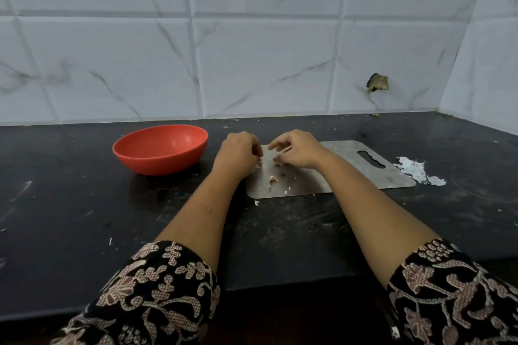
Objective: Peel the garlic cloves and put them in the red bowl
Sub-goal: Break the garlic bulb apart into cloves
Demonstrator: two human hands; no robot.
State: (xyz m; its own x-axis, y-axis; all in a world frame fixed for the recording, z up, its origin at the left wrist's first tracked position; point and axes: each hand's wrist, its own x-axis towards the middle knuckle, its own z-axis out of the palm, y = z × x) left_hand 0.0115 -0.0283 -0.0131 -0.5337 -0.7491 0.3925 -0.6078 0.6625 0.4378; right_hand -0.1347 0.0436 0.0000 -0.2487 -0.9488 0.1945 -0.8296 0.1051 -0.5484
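The red bowl [160,148] sits on the tabletop [70,204], at nine o'clock from our left hand [238,152]. That hand's grip is curled, and we cannot tell if it holds anything. Our right hand [297,150] pinches a garlic clove [277,160] over the cutting board [350,171]. A second clove [272,179] lies at six o'clock, with peel scraps [414,171] at three.

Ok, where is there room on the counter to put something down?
Bare counter lies left of and in front of the red bowl, and behind the cutting board up to the wall. Crowded: the board's left end, under the left hand and right hand with a loose garlic clove, and the peel pile at its right.
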